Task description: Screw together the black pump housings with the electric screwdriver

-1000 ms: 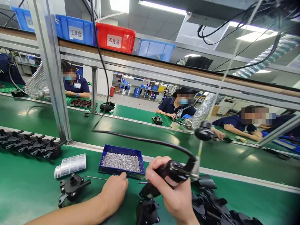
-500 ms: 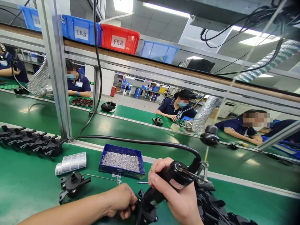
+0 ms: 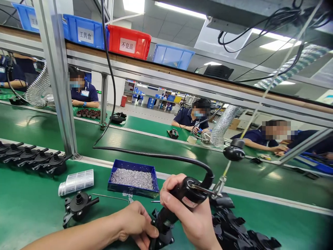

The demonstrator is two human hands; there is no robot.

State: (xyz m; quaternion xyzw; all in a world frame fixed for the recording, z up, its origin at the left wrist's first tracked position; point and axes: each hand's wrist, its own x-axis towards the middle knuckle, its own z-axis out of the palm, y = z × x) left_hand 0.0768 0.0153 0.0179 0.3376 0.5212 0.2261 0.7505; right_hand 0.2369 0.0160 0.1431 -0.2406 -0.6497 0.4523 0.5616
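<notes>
My right hand (image 3: 199, 220) is wrapped round a black electric screwdriver (image 3: 195, 194), tilted with its lower end down on a black plastic pump housing (image 3: 168, 239). Low in the view, my left hand (image 3: 137, 222) grips that housing at its left side with thumb and fingers. The screwdriver's tip and part of the housing are hidden. A similar black pump housing (image 3: 79, 205) sits apart to the left, near my left forearm. Beyond my hands is a blue tray (image 3: 132, 192) of small shiny metal parts, with a few loose ones (image 3: 127, 197) in front of it.
A thin bent metal rod (image 3: 111, 196) and a roll of clear labels (image 3: 78, 181) lie on the green bench. Black housings line up at left (image 3: 41, 156) and cluster at right (image 3: 234, 225). A cable (image 3: 156, 155) crosses behind. Co-workers sit beyond the metal frame (image 3: 56, 76).
The view has shifted slightly. My left thumb now presses further forward along the housing beside the screwdriver. My right hand keeps its hold on the screwdriver, which stays on the housing.
</notes>
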